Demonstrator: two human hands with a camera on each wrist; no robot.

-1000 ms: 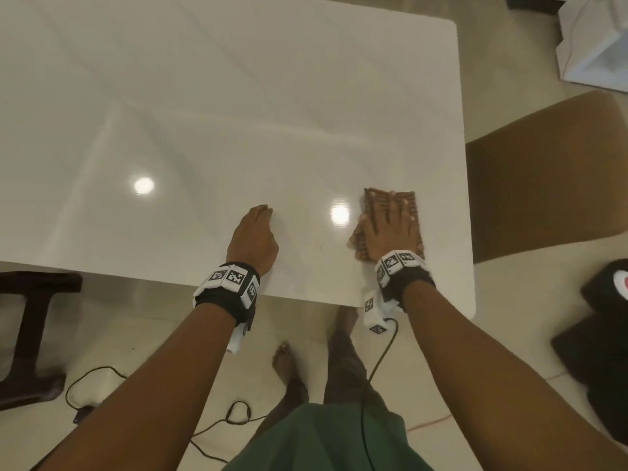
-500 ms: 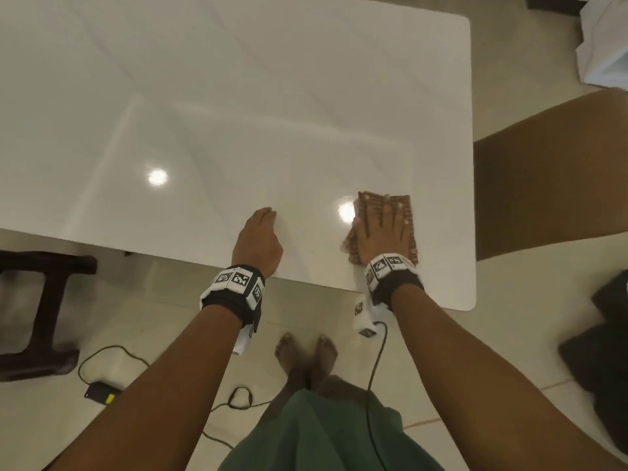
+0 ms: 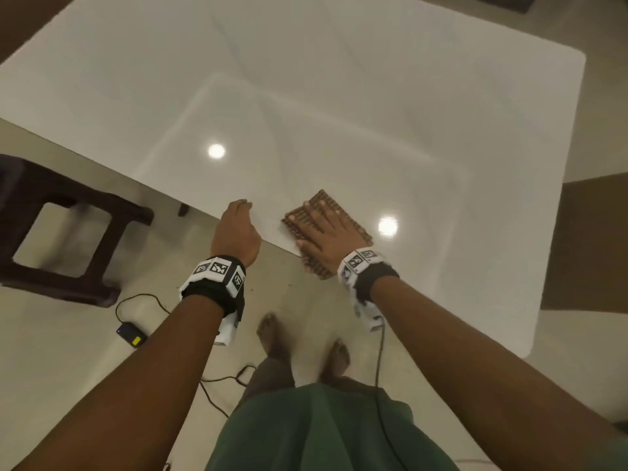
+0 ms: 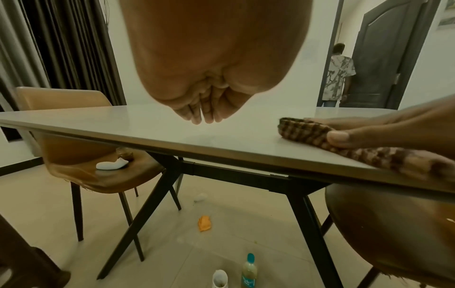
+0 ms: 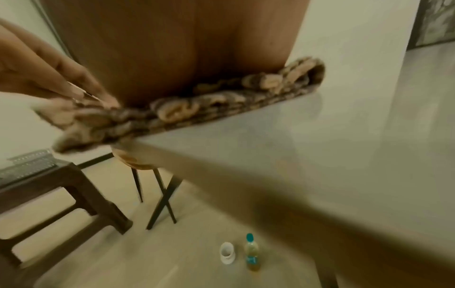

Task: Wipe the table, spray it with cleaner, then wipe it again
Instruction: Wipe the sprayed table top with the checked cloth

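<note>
A glossy white table (image 3: 339, 96) fills the head view. A brown checked cloth (image 3: 293, 220) lies at its near edge, one corner hanging off. My right hand (image 3: 319, 229) lies flat on the cloth with fingers straight and spread. In the left wrist view its thumb (image 4: 337, 139) presses the cloth (image 4: 302, 130) onto the tabletop. My left hand (image 3: 243, 207) is just left of the cloth, empty. Its fingers (image 4: 202, 117) are held together, loosely curled, tips on the tabletop by the edge. The right wrist view is blurred and shows the cloth (image 5: 197, 109) overhanging the edge.
A dark stool (image 3: 68, 239) stands left of me, and a brown chair (image 3: 594, 239) at the table's right. Cables and a small black device (image 3: 131, 333) lie by my feet. Under the table stand a teal-capped bottle (image 4: 249, 272) and white cup (image 4: 219, 278). A person (image 4: 337, 76) is in the far doorway.
My right hand has slid the cloth left along the near edge, away from the table's right corner, and a corner now hangs off. The left hand has moved back to the edge.
</note>
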